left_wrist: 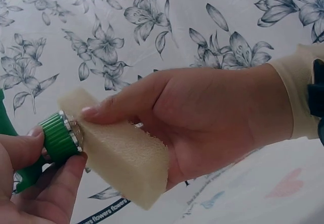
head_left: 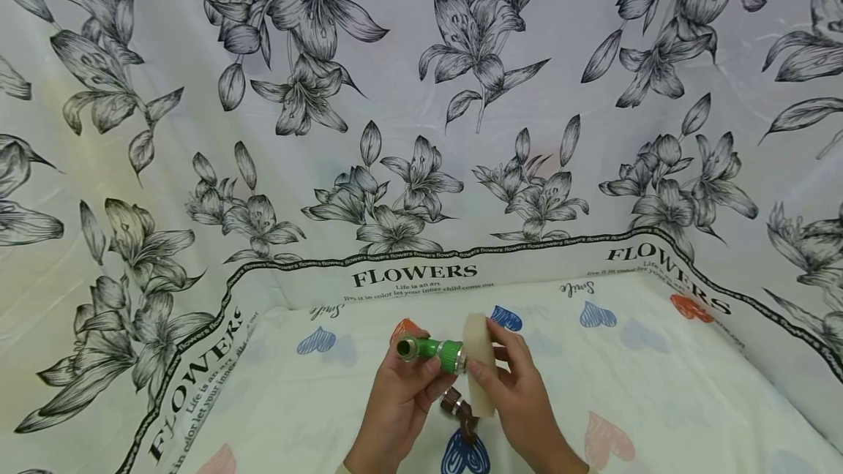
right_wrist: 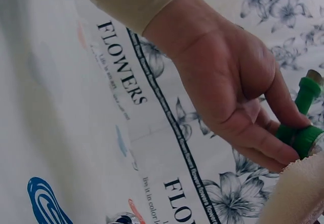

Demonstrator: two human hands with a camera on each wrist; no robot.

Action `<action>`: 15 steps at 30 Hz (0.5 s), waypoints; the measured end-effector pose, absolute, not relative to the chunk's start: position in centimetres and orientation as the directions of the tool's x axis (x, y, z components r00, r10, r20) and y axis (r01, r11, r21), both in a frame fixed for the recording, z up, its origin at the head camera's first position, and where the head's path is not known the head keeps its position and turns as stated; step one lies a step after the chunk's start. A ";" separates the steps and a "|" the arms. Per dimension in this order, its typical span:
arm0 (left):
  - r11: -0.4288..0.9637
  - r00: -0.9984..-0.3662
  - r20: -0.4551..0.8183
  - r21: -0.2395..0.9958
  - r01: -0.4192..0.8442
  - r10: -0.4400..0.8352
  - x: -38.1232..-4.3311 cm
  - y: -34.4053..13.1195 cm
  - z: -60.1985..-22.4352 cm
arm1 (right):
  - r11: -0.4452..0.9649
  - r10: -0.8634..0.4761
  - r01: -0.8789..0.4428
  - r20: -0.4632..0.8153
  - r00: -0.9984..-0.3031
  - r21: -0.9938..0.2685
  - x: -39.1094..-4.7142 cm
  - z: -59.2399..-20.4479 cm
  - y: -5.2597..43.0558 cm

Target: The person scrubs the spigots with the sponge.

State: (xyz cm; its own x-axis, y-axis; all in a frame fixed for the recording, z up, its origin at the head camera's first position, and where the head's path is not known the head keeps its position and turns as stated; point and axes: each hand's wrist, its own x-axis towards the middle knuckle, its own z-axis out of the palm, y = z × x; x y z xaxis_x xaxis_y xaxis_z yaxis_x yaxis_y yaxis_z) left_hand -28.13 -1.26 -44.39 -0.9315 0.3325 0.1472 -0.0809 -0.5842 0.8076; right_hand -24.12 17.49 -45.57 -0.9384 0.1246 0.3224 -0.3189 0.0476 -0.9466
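In the head view, my left hand [head_left: 400, 399] grips a green elbow pipe fitting [head_left: 429, 348] with a ribbed collar and a metal ring. Its open end points left. A pale cream sponge [head_left: 479, 366] stands on edge between thumb and fingers of my right hand [head_left: 520, 386]. The sponge's face meets the metal end of the fitting, as the left wrist view shows with the green collar [left_wrist: 59, 137] beside the sponge [left_wrist: 124, 155]. From the right wrist view, left fingers wrap the green fitting [right_wrist: 306, 100]. Below the hands lies a brown fitting [head_left: 463, 409] with a metal ring, partly covered by the sponge.
A white cloth [head_left: 290, 393] printed with hearts covers the surface under the hands. Flower-printed fabric walls [head_left: 395, 101] rise at the back and both sides, with a dark lettered band [head_left: 408, 258] along the bottom of them.
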 end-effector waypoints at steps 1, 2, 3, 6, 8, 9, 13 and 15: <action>-0.585 -0.934 0.148 0.807 -0.076 0.326 -28.2 -1.2 -44.4 | 0.017 0.113 -0.316 0.316 -0.942 -0.949 -24.0 -45.6 17.4; -0.585 -0.936 0.151 0.808 -0.068 0.318 -28.2 -1.1 -44.5 | -0.007 0.105 -0.316 0.313 -0.944 -0.949 -23.9 -45.6 17.2; -0.582 -0.939 0.153 0.811 -0.059 0.308 -28.3 -1.1 -44.5 | -0.031 0.093 -0.318 0.314 -0.945 -0.948 -23.7 -45.6 17.0; -0.566 -0.951 0.151 0.824 -0.029 0.270 -28.4 -0.9 -44.6 | -0.055 0.079 -0.333 0.328 -0.941 -0.941 -23.2 -45.5 16.4; -0.552 -0.960 0.136 0.834 -0.024 0.247 -28.5 -0.9 -44.7 | -0.030 0.085 -0.348 0.345 -0.935 -0.937 -22.9 -45.4 16.0; -0.548 -0.963 0.124 0.836 -0.028 0.238 -28.5 -0.9 -44.7 | -0.013 0.089 -0.356 0.353 -0.931 -0.934 -22.8 -45.3 15.9; -0.555 -0.971 0.091 0.830 -0.049 0.221 -28.5 -0.8 -44.6 | 0.047 0.104 -0.402 0.405 -0.908 -0.914 -22.6 -45.2 15.7; -0.563 -0.970 0.089 0.824 -0.055 0.225 -28.5 -0.7 -44.6 | 0.059 0.102 -0.423 0.427 -0.898 -0.904 -22.7 -45.3 15.8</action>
State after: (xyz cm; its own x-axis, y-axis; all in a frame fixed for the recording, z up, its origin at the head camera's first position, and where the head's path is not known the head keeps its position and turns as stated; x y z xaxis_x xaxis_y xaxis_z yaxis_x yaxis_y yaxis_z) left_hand -28.52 -0.71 -44.61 -0.9704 0.2247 0.0885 -0.0552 -0.5634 0.8244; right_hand -22.73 15.85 -45.31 -0.8983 0.1017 0.4274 -0.4234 0.0592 -0.9040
